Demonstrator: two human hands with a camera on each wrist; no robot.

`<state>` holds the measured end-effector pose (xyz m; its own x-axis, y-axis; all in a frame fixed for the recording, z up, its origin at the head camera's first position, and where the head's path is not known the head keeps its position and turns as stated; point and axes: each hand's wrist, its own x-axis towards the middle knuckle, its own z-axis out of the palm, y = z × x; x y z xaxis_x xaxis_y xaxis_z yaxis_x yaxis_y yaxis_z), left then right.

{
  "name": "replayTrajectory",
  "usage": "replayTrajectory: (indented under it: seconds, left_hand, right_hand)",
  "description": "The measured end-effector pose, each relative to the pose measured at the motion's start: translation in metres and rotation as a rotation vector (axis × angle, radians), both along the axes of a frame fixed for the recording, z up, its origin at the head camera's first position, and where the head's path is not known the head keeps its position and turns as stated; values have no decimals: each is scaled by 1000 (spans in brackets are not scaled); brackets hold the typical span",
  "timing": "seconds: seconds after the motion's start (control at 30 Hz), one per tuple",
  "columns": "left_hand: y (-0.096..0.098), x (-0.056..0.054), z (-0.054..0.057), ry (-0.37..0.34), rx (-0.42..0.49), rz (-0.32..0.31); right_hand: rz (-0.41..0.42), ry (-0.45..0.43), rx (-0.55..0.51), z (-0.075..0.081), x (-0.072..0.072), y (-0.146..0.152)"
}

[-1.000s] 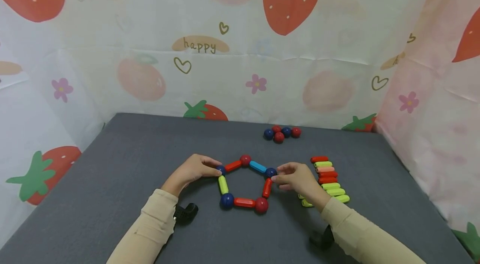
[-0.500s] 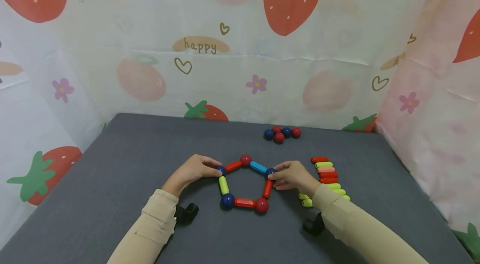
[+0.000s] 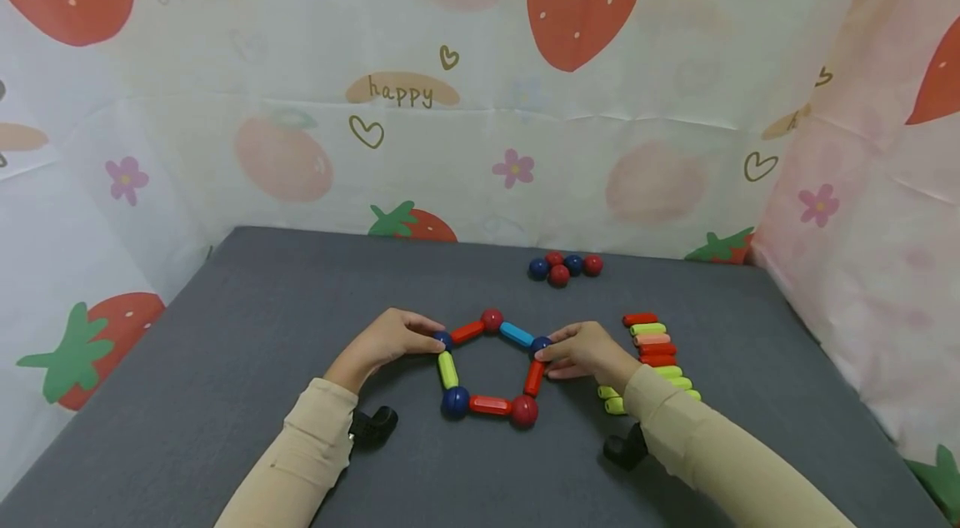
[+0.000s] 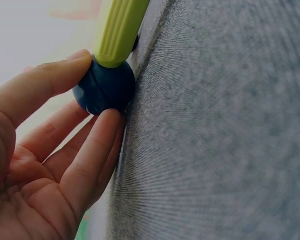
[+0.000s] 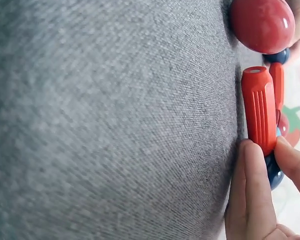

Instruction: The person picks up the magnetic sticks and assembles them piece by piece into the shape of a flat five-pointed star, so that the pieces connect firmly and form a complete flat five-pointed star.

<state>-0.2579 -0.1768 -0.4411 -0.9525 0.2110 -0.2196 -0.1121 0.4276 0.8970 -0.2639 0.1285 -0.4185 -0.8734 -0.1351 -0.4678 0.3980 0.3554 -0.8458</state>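
Observation:
A ring of balls and rods lies on the dark grey table (image 3: 315,278). My left hand (image 3: 393,338) pinches its left blue ball (image 4: 102,87) between thumb and fingers, with a yellow-green rod (image 4: 121,32) attached. Over on the right side, my right hand (image 3: 588,351) pinches the other upper blue ball (image 3: 540,345), its fingertips also at the end of a red rod (image 5: 260,112). In the right wrist view a gap shows between this rod's free end and the lower red ball (image 5: 262,25). A blue rod (image 3: 516,334) slopes up to the top red ball (image 3: 492,320).
Several loose red and blue balls (image 3: 558,276) sit together at the table's back. Right of the ring, a column of red, pink and yellow-green rods (image 3: 649,339) is partly covered by the right forearm (image 3: 697,436). A strawberry-printed cloth (image 3: 480,153) hangs behind.
My right hand has shifted slightly left, closing its fingers round the right blue ball, and its wrist has come inward over the loose rods. The left hand has stayed in place.

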Motion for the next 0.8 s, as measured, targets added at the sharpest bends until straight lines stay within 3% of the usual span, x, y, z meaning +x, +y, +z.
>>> replayTrajectory:
  seconds: [0.43, 0.8]
  left_hand:
    - [-1, 0, 0, -10, -18, 10]
    - [0, 0, 1, -9, -18, 13]
  right_hand:
    - [-17, -86, -70, 1, -2, 2]
    - [-16, -73, -74, -1, 2, 2]
